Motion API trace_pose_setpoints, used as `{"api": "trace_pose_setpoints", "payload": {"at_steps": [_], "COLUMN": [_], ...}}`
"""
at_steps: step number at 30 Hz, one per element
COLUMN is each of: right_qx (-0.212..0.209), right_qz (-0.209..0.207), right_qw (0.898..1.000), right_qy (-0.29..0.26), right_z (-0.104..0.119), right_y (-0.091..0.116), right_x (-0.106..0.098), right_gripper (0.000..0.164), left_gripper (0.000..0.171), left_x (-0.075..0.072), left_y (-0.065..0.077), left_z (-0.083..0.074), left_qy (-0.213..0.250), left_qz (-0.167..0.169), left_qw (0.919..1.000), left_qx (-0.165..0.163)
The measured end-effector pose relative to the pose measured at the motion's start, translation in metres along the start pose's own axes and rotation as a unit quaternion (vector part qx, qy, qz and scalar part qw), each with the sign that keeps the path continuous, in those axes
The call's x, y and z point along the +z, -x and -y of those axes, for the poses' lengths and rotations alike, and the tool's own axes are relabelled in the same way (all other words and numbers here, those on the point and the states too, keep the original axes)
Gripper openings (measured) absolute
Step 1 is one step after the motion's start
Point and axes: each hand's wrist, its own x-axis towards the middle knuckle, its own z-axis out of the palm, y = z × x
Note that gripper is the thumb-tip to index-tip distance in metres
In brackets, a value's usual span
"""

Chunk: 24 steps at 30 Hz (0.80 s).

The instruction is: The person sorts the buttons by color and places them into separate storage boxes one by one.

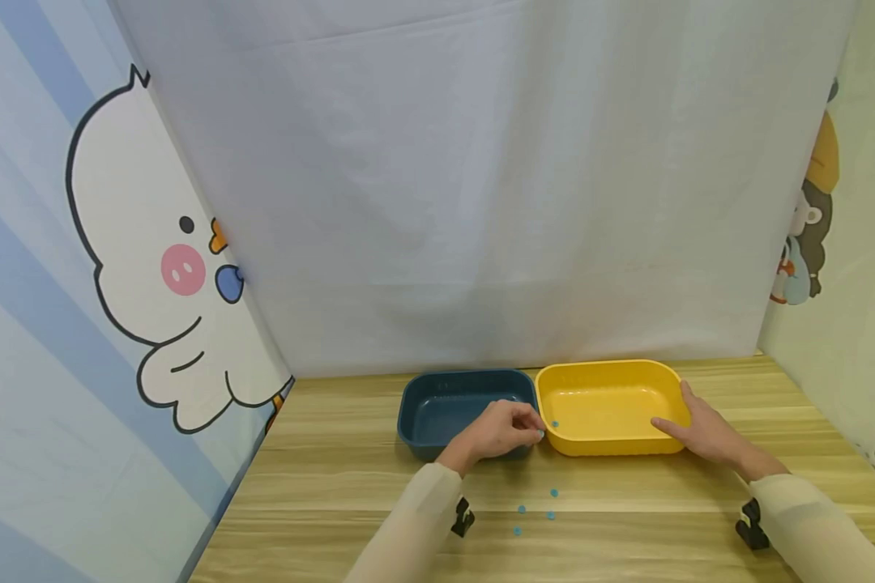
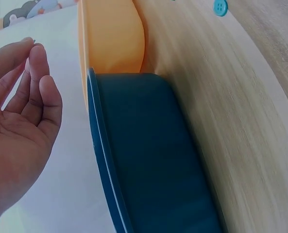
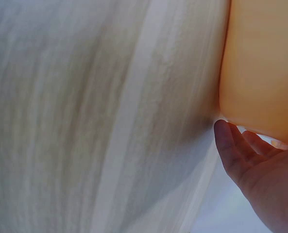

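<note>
My left hand (image 1: 497, 429) pinches a small blue button (image 1: 540, 435) between thumb and fingertips, above the near edge where the two bins meet. In the left wrist view only a thin sliver shows at the fingertips. Another blue button (image 1: 555, 424) lies in the yellow bin (image 1: 612, 446), near its left wall. My right hand (image 1: 709, 429) holds that bin at its right end, the thumb over the rim and the fingers along the outer wall. The dark blue bin (image 1: 467, 376) stands to its left, partly covered by my left hand.
Several loose blue buttons, one of them a round button (image 1: 554, 492), lie on the wooden table (image 1: 321, 502) in front of the bins. A white curtain (image 1: 437, 202) hangs close behind. Printed cloth walls (image 1: 29, 364) close off both sides.
</note>
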Motion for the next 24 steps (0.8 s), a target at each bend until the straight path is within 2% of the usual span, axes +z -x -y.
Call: {"api": "trace_pose_setpoints", "payload": {"at_steps": [17, 24], "right_qx": [0.005, 0.008], "right_qz": [0.002, 0.005], "right_qw": [1.0, 1.0], "right_qy": [-0.003, -0.002], "right_z": [0.003, 0.004], "right_y": [0.001, 0.001], "right_x": [0.0, 0.0], "right_gripper": [0.102, 0.102], "left_gripper": [0.011, 0.009], "left_x": [0.006, 0.013], "left_y": [-0.023, -0.036], "left_z": [-0.004, -0.004], "left_qy": [0.024, 0.018], "left_qz": [0.0, -0.02], "left_qw": [0.9996, 0.9992], "left_qx": [-0.018, -0.028]}}
